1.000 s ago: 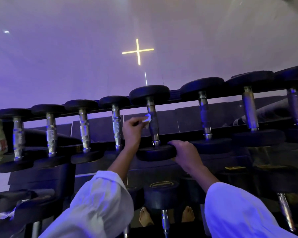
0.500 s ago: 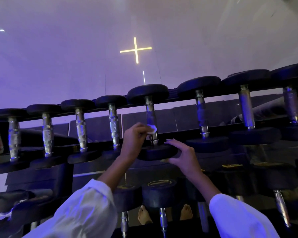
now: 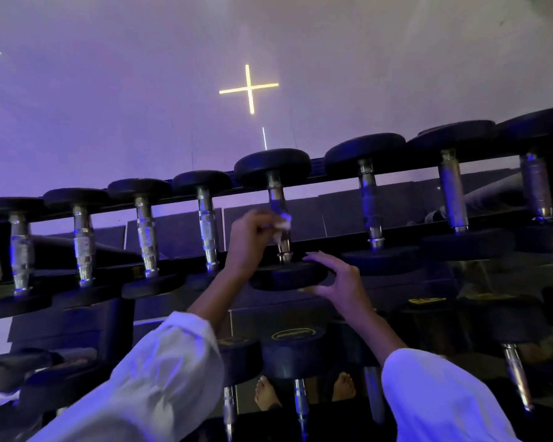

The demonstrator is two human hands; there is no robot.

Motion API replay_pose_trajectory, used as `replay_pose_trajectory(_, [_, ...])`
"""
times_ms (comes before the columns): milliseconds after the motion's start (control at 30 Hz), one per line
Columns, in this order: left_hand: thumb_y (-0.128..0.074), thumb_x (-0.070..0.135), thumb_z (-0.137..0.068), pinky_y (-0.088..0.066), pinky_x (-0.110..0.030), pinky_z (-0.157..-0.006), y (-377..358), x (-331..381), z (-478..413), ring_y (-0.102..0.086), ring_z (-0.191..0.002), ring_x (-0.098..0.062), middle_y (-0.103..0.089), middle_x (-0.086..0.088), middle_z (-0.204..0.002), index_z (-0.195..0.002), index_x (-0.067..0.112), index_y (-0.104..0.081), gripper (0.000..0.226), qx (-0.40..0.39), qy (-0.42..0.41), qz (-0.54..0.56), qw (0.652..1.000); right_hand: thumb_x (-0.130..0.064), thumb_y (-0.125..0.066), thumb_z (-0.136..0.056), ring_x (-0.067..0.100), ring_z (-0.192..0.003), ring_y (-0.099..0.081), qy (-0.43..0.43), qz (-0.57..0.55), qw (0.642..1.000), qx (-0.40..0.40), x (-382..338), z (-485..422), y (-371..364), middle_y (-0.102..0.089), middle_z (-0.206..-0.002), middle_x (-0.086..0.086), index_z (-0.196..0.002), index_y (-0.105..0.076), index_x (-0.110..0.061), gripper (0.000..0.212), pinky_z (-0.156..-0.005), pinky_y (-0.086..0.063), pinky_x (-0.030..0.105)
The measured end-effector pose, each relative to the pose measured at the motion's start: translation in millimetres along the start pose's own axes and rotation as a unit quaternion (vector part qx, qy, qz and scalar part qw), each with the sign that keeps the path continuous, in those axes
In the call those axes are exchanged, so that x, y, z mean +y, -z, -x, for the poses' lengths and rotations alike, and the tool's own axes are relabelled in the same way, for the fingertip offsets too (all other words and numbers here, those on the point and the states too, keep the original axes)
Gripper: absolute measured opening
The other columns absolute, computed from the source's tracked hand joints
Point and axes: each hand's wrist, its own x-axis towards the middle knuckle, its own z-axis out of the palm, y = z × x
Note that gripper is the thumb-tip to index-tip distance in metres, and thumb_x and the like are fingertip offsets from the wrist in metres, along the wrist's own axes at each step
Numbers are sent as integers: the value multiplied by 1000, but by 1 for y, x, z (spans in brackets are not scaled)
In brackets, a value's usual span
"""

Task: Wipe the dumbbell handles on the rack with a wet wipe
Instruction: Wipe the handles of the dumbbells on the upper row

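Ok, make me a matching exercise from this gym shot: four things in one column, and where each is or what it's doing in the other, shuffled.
Column one:
1. left hand
2. right hand
3. cross-shaped light
4. bare feet

Column two:
A. glowing yellow overhead
B. lowest in the view
C. pinching the wet wipe against a dumbbell handle
D. fingers resting on that dumbbell's near black head

Pairs: 1-C, 2-D, 3-A, 4-B
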Motion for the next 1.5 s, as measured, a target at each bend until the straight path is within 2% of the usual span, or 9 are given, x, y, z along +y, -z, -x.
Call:
replay_pose_trajectory(167, [-59,-6,-82,-43,-14,-58,-12,-4,-47,-51,-52,7,-63,8,-70,-90,12,-65,21,123,219,231,940,-7,-84,-58,10,-118,-52,-3,-15,1000,0,1,0,0,-60,-115,-8,-109,-66,-11,55,-101,-28,2])
replay_pose_trajectory(333, [-46,-12,-89,-52,-21,-51,-3,-2,0,-56,-59,-15,-59,-8,-71,-85,6,-55,21,-70,390,287,872,-5,-84,-60,8,-122,-49,-5,-24,1000,3,4,1,-2,-59,-118,-9,-111,-65,-16,56,-106,-33,13])
replay_pose_trajectory(533, [-40,-4,-88,-38,-19,-52,-12,-4,-65,-43,-57,-12,-56,-2,-57,-73,8,-54,24,65,409,472,778,-5,-83,-59,6,-122,-49,-8,-55,998,4,5,2,-3,-59,-119,-9,-108,-62,-24,56,-105,-32,11])
replay_pose_trajectory(767, [-34,0,-94,-48,-21,-51,-7,-16,-26,-52,-43,-9,-59,-3,-56,-75,6,-56,30,-68,447,427,783,-13,-84,-59,5,-123,-48,-9,-49,999,0,6,2,-3,-59,-120,-11,-109,-64,-23,54,-106,-33,15])
replay_pose_trajectory(967, [-45,-13,-83,-45,-17,-54,-9,-1,-49,-48,-50,-8,-59,5,-49,-73,8,-60,28,90,393,451,796,-11,-84,-58,7,-125,-48,-21,-77,997,4,4,2,-4,-58,-122,-11,-106,-61,-28,56,-107,-33,17])
replay_pose_trajectory(1100, [-71,-1,-76,-50,-13,-64,-1,8,15,-60,-62,-1,-68,4,-68,-89,7,-72,16,32,267,210,940,2,-82,-58,10,-129,-42,-31,-100,994,29,3,5,-10,-54,-124,-14,-115,-59,-24,66,-105,-29,8])
replay_pose_trajectory(1200, [-69,1,-77,-43,-5,-74,1,5,16,-61,-77,2,-67,3,-88,-91,8,-74,16,-32,33,-4,999,9,-79,-59,9,-131,-35,-36,-98,994,36,-1,7,-15,-48,-127,-12,-127,-53,-12,76,-104,-25,4])
replay_pose_trajectory(1400, [-59,16,-86,-37,-22,-76,6,-7,-50,-53,-87,-25,-70,-5,-101,-96,10,-73,18,-15,-219,-271,937,-1,-82,-59,3,-129,-32,-40,-103,993,37,-8,9,-18,-45,-130,-10,-129,-51,-8,77,-107,-24,8])
replay_pose_trajectory(1500, [-48,23,-89,-48,-32,-80,11,-19,-25,-49,-94,-23,-66,-10,-111,-106,7,-67,30,-159,-341,-330,866,-2,-82,-59,4,-129,-33,-36,-102,993,37,-8,9,-17,-45,-129,-10,-128,-53,-8,75,-107,-23,6])
